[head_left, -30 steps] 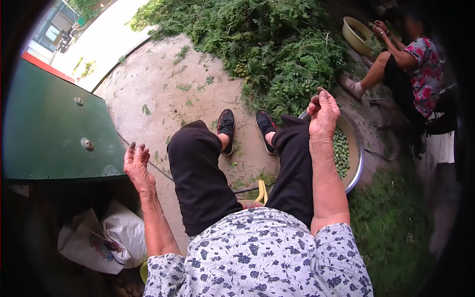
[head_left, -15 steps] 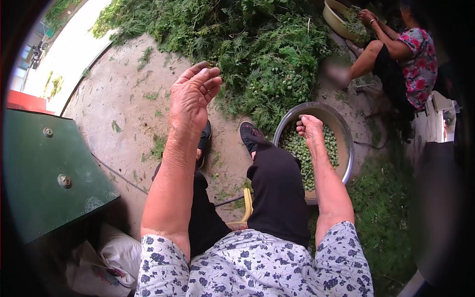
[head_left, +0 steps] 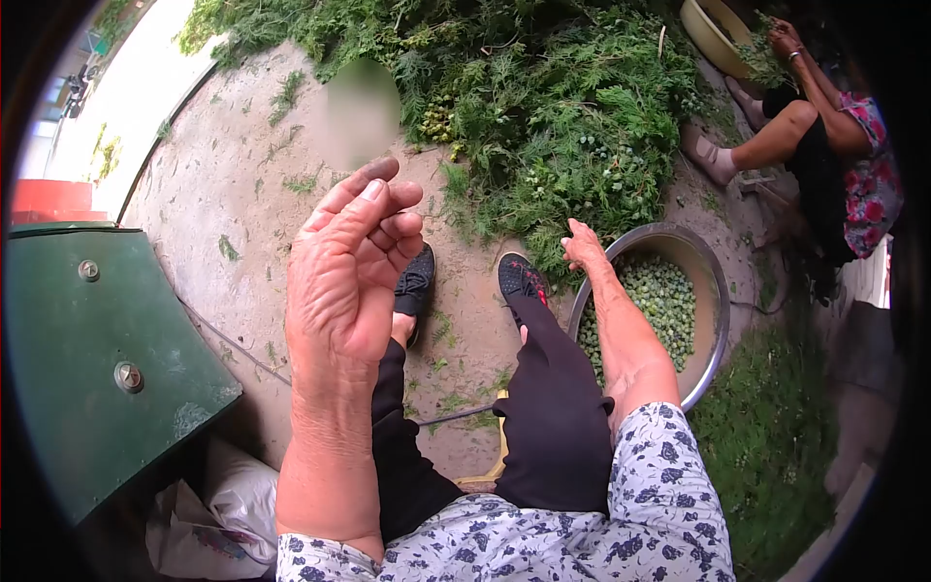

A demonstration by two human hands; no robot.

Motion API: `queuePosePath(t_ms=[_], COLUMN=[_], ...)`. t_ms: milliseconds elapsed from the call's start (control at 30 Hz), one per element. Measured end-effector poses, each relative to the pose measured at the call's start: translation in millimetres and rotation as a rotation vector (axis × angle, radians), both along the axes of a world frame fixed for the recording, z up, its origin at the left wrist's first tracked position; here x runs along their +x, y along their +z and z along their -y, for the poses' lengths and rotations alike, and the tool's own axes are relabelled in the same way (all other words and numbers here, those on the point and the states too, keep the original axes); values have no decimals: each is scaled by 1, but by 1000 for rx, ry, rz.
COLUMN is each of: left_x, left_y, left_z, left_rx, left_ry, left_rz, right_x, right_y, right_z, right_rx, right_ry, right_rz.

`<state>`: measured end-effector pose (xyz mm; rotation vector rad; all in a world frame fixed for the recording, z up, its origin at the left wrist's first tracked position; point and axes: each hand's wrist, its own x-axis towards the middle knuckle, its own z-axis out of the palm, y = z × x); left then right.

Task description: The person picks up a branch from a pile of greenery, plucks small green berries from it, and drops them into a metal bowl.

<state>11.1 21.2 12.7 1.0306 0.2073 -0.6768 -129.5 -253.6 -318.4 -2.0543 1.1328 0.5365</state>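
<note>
My left hand (head_left: 354,257) is raised over the concrete, palm partly showing. Its fingers are loosely curled, the thumb lying near the index finger, and nothing shows in it. Farther right, my right hand (head_left: 584,248) is just past the left rim of a metal basin (head_left: 722,320), its fingers partly stretched towards the heap of leafy green branches (head_left: 582,126). I see nothing between those fingers. Small round green cones or berries (head_left: 659,301) fill part of the basin, which stands beside my right leg. My right forearm crosses over the basin.
A person in a flowered shirt (head_left: 868,194) sits at the upper right, holding a sprig near a pale yellow tub (head_left: 713,39). To the left stands a green metal box (head_left: 116,330), with white sacks (head_left: 233,504) below it. A dark cable (head_left: 228,339) runs across the ground.
My right hand has left the space over the basin and moved up and left towards the branches, its fingers extending. My left hand appears lower and closer. The view has shifted.
</note>
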Motion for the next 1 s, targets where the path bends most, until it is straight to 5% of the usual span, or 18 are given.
queuePosePath(t_ms=[233, 300, 400, 500, 633, 700, 767, 867, 1000], left_x=[5, 5, 5, 7, 5, 5, 5, 5, 6], left_y=[2, 3, 3, 3, 4, 5, 6, 7, 6], left_z=[-1, -3, -5, -7, -7, -6, -5, -3, -3], left_rx=[-47, -57, -85, -72, -61, -52, -58, -36, -52], left_ry=[7, 13, 41, 44, 49, 50, 20, 17, 9], left_rz=[-11, -12, -26, -32, -41, -40, -36, -39, -55], right_x=[-9, -18, -20, -8, 20, 44, 59, 71, 63], right_y=[6, 16, 56, 64, 36, 36, 17, -8, 3], right_z=[-14, -20, -32, -37, -14, -12, -1, 1, -20], right_rx=[-374, -337, 39, 30, -553, -504, -496, -125, -162], right_ry=[208, 174, -48, -117, 187, 129, 210, 23, 115], right_rz=[298, 467, 157, 122, 453, 591, 572, 308, 125])
